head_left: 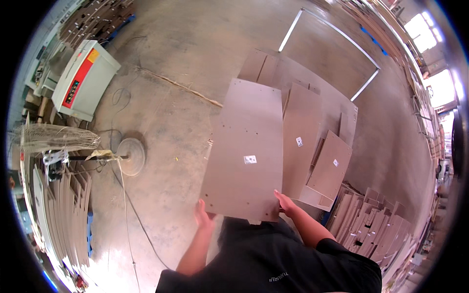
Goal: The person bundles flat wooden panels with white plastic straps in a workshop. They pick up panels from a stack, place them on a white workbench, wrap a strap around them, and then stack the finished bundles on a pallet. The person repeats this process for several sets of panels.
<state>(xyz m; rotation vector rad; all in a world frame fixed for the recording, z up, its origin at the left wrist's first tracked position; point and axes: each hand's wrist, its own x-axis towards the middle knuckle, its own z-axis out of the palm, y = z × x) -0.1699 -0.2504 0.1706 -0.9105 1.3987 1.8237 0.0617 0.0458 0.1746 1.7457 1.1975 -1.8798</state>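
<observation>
Both hands — left hand (202, 215), right hand (285, 204) — grasp the near edge of a brown board (246, 151) (white sticker on it), with stacked boards (312, 146) to its right.

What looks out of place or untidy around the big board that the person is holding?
Nothing looks damaged. The big board, gripped by the left hand and right hand, looks intact. Beside it, the stacked boards lie askew, fanned unevenly, and a cable trails loose over the floor.

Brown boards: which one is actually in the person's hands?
The large drilled board with a white sticker, nearest the camera. The left hand and right hand grip its near corners; the other sticker-marked boards lie stacked beyond it.
</observation>
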